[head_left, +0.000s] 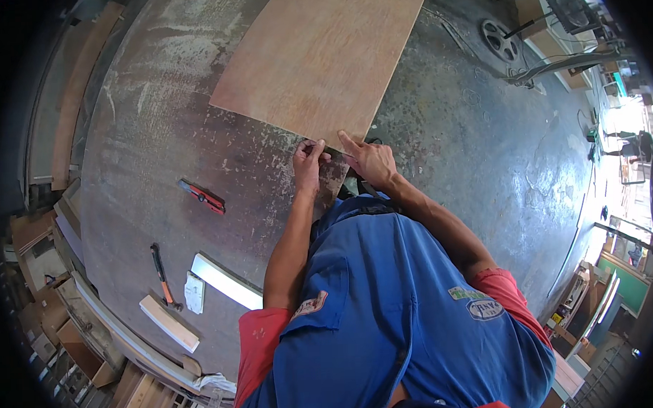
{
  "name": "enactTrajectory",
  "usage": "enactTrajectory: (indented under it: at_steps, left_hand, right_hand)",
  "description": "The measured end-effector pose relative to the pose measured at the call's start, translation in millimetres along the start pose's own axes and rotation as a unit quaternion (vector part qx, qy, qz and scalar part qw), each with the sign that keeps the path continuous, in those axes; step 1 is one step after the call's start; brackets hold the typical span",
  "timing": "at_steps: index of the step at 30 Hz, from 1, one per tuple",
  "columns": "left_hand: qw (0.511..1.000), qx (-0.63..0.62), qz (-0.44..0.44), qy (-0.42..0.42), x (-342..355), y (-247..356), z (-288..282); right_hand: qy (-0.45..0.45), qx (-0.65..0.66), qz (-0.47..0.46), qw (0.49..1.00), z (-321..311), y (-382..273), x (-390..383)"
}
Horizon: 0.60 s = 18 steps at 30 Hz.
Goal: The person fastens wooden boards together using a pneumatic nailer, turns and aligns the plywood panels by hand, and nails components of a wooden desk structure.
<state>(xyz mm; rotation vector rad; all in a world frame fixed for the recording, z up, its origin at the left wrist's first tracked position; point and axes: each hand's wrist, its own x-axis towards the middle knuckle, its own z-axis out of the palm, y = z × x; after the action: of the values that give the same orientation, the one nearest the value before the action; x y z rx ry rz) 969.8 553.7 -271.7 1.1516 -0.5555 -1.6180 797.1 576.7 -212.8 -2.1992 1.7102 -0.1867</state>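
The left hand (308, 165) is at the near edge of a big, flat, light brown wood sheet (304, 64), with its thumb and fingers curled close together. I cannot tell if they pinch the edge or something small. The right hand (374, 161) sits just beside it, at the near right corner. One finger lies straight on top of the sheet, but I cannot tell what its thumb does underneath.

The sheet lies on the far side of both hands. Its long way runs far and a bit to the right, and the right hand is nearer to the long right edge. The near edge goes off to the left and farther away.

Past the right edge is the grey, spotted floor (483, 162). On the left, the worn brown tabletop (141, 153) spreads out wide. A red and dark hand tool (202, 197) lies there, well apart from the left hand.
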Motion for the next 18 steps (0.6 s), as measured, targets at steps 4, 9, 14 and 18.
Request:
enactTrajectory:
  at_steps: [4, 9, 14, 18]
  left_hand:
    - [1.000, 0.003, -0.006, -0.001, 1, 0, -2]
    - [1.000, 0.022, -0.021, -0.002, 0, 2, 1]
    - [0.999, 0.038, -0.001, -0.012, 1, 1, -1]
    - [0.997, 0.072, -0.007, 0.014, -9, 4, 8]
  right_hand:
    - [0.024, 0.018, -0.007, 1.000, 2, -1, 0]
    - [0.010, 0.037, -0.002, 0.999, 2, 0, -1]
    - [0.047, 0.033, -0.024, 0.998, 12, 4, -3]
    - [0.069, 0.073, -0.072, 0.992, -1, 22, -5]
